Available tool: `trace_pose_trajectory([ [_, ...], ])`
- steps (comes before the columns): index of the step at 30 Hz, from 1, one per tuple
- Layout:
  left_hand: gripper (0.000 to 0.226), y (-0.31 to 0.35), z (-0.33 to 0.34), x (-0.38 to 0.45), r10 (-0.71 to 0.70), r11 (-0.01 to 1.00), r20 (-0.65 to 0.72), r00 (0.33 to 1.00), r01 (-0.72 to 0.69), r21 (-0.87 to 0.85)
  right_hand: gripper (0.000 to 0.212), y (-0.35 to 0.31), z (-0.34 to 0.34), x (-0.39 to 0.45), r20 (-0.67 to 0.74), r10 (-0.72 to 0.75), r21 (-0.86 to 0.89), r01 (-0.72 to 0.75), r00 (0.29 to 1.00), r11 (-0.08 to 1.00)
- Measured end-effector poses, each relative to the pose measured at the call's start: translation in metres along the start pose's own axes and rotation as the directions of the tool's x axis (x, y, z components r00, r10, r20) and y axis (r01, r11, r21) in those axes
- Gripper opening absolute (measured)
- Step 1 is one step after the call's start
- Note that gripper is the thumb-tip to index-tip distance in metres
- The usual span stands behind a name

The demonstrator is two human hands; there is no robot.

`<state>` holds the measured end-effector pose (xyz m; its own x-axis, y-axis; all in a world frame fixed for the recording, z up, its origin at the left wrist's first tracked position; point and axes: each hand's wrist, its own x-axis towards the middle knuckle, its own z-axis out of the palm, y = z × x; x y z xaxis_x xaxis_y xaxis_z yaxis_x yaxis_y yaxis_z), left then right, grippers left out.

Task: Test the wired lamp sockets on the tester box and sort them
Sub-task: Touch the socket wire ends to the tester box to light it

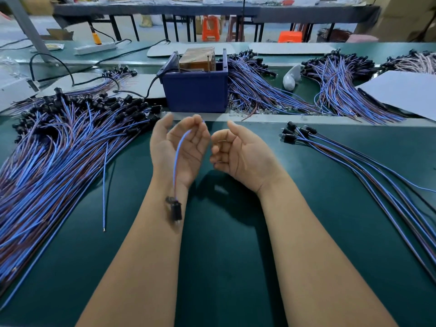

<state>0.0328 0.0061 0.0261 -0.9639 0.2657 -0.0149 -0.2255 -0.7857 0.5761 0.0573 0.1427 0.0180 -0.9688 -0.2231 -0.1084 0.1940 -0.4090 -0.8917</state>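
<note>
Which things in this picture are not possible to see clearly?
- Head view: dangling socket under left hand is motion-blurred.
- Tester box contacts sit behind the blue bin wall.
- Right hand: curled fingers hide any wire.
- Left wire pile is cut by the frame edge.

factory assembly line | green conveyor belt | wired-socket heaps | plastic stools

White power strip lies on the green conveyor belt, far left of the grey card sheet. Orange stools stand beyond it, under the dark rear table.
</note>
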Motion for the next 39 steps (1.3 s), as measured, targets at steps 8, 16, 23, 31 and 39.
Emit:
trace_pose_trajectory([
  [8, 0.058, -0.013, 0.008, 0.002, -0.140, 0.899, 0.081, 0.987, 0.092, 0.429, 0.031, 0.008, 0.005, 0.009, -0.261, -0.168, -0.084, 0.151, 0.950, 0.985],
  [16, 0.059, -0.031, 0.004, 0.007, -0.002, 0.639, -0.059, 0.998, 0.046, 0.767, 0.022, 0.007, -0.003, 0.009, -0.412, -0.293, -0.138, 0.259, 0.863, 0.956],
  [23, 0.018, -0.033, -0.008, 0.014, 0.214, 0.645, -0.089, 0.973, -0.072, 0.761, 0.017, 0.013, 0.002, 0.011, -0.347, -0.371, -0.351, 0.247, 0.861, 0.903],
  [31, 0.022, -0.037, -0.003, 0.014, 0.199, 0.663, -0.088, 0.976, -0.067, 0.746, 0.025, 0.020, 0.011, 0.017, -0.264, -0.363, -0.531, 0.179, 0.894, 0.828],
  [39, 0.021, -0.036, -0.005, 0.016, 0.318, 0.656, -0.132, 0.939, -0.117, 0.746, 0.018, 0.023, 0.013, 0.017, -0.337, -0.453, -0.651, 0.143, 0.825, 0.746],
])
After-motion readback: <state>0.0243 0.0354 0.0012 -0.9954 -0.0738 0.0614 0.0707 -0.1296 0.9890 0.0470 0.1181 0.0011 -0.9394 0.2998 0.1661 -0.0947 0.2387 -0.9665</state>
